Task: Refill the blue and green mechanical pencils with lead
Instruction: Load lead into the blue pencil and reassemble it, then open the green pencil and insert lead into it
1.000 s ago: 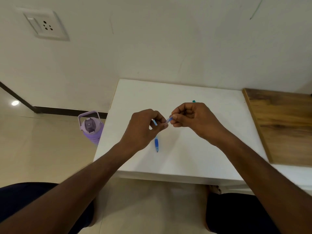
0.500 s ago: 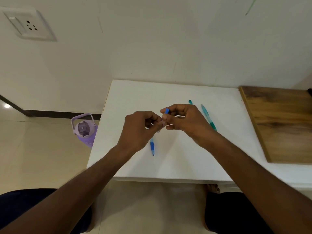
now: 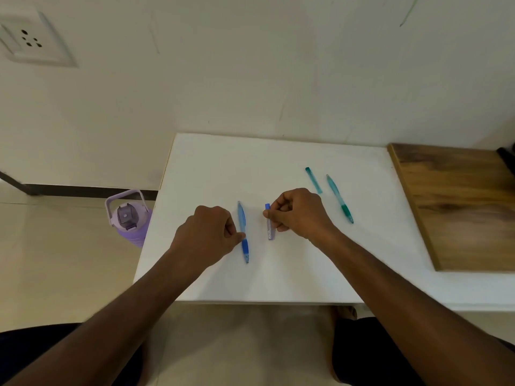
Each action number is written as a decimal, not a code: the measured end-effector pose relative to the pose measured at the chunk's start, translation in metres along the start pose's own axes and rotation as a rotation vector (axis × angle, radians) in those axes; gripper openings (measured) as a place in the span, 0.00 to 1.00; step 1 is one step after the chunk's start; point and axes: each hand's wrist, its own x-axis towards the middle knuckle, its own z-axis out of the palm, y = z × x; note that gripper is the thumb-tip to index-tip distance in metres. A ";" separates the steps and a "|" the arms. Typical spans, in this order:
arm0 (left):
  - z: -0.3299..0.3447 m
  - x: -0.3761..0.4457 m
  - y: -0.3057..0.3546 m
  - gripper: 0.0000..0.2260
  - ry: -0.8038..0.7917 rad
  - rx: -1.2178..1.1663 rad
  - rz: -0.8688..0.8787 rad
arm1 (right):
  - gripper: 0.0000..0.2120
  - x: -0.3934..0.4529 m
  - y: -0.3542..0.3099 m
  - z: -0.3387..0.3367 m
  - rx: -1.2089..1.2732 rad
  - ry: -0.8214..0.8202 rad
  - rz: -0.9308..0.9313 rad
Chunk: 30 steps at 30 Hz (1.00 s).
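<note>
Here the left hand (image 3: 207,232) pinches the blue pencil (image 3: 243,231) lying on the bench (image 3: 278,274); the right hand (image 3: 299,214) grips the lead case (image 3: 269,222). The green pencil (image 3: 340,199) lies apart. Steady the barrel, then feed lead gently. Whether either pencil's cap is off cannot be made out.

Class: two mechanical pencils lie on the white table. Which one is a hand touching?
The blue pencil: the left hand touches it beside its blue grip. The green pencil lies untouched, farther right, beyond the right hand.
</note>
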 end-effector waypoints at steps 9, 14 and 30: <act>-0.005 -0.006 0.003 0.12 0.115 -0.048 0.114 | 0.11 0.005 -0.005 -0.069 -0.575 0.202 -0.113; -0.004 -0.004 0.002 0.11 0.197 -0.083 0.158 | 0.15 0.015 0.019 -0.110 -0.722 0.251 0.044; -0.008 -0.005 0.003 0.08 0.250 -0.160 0.197 | 0.16 0.017 0.029 -0.093 -0.766 0.235 0.121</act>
